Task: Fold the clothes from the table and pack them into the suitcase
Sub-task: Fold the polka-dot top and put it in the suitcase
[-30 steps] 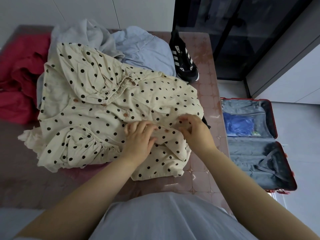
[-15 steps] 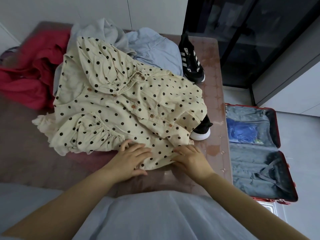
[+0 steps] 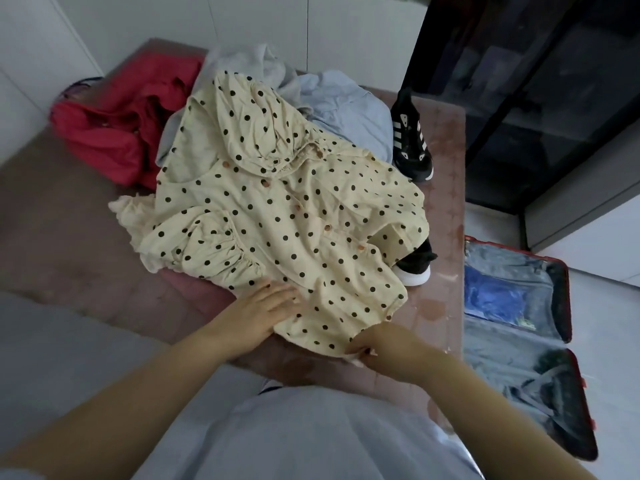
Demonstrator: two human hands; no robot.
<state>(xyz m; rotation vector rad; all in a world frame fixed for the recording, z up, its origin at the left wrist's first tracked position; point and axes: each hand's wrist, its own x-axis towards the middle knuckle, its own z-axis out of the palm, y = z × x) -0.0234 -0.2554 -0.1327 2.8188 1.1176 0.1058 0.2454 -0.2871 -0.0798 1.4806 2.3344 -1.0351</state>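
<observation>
Red garment (image 3: 114, 133) heaped at left of table (image 3: 52, 209). Rests left hand (image 3: 258, 317) flat, fingers straight, on hem of spotted blouse (image 3: 287, 216) mid-table. Pinches near hem corner with right hand (image 3: 381, 344). Best to draw hem taut, smooth creases, then fold sleeves inward. Suitcase (image 3: 502, 358) open on floor, far right.

Your left hand (image 3: 259, 315) lies flat, palm down, fingers straight and slightly spread on the cream polka-dot blouse (image 3: 294, 220). Your right hand (image 3: 379, 344) curls at its near hem, seemingly pinching the cloth. Both bare forearms reach forward.
</observation>
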